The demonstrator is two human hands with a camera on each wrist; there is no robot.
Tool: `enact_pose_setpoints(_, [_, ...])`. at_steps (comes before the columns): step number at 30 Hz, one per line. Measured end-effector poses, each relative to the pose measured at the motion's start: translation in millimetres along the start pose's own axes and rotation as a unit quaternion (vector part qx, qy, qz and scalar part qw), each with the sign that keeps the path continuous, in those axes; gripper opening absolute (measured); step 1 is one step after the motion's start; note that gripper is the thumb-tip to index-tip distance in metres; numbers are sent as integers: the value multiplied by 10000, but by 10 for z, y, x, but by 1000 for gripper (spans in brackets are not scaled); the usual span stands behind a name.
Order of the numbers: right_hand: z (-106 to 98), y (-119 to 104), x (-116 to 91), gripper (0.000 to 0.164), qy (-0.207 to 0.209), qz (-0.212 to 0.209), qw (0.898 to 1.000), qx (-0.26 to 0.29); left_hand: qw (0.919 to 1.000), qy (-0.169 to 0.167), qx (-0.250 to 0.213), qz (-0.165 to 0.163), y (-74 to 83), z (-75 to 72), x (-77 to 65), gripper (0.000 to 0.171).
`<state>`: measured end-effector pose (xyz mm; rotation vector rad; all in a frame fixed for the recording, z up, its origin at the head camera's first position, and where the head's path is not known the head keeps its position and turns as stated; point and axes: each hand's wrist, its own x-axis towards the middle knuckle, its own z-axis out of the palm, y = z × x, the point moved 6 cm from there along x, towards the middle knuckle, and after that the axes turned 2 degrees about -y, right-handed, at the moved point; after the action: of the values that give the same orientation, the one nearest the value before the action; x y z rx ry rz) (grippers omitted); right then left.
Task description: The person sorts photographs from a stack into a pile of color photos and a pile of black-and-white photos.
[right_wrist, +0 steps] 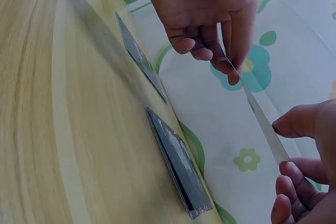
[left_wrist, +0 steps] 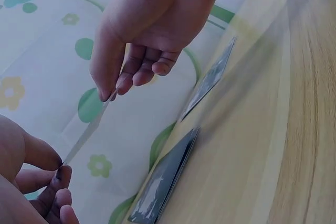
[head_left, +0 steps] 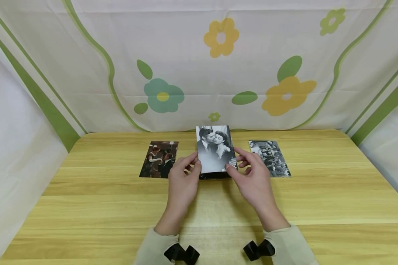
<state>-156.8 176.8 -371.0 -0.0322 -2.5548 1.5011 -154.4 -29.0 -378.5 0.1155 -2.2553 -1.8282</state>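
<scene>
My left hand [head_left: 184, 180] and right hand [head_left: 252, 180] pinch a black-and-white photo card [head_left: 215, 147] by its two side edges, thumbs toward me. The card shows a couple close together. In the left wrist view the card [left_wrist: 86, 137] appears nearly edge-on, raised off the table. Under it on the table lies a small stack of cards [right_wrist: 181, 166], of which only a dark front edge shows in the head view. Left of the hands lies a colour photo card [head_left: 157, 160]; to the right, partly behind my right hand, lies another black-and-white photo card [head_left: 272, 158] with a crowd.
The cards lie on a light wooden table [head_left: 96, 206]. A white curtain [head_left: 192, 55] with green and yellow flowers hangs behind the table's far edge, with white fabric at both sides. Black devices [head_left: 182, 254] are strapped at the wrists over pale sleeves.
</scene>
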Motion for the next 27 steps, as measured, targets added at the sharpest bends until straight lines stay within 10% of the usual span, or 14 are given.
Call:
enact_pose_setpoints(12, [-48, 67, 75, 52, 250, 23, 9997, 21, 9999, -82, -86, 55, -37, 159, 17, 31])
enact_pose_setpoints(27, [-850, 601, 200, 45, 1825, 1311, 9744, 12, 9902, -1031, -476, -809, 158, 1252, 26, 32])
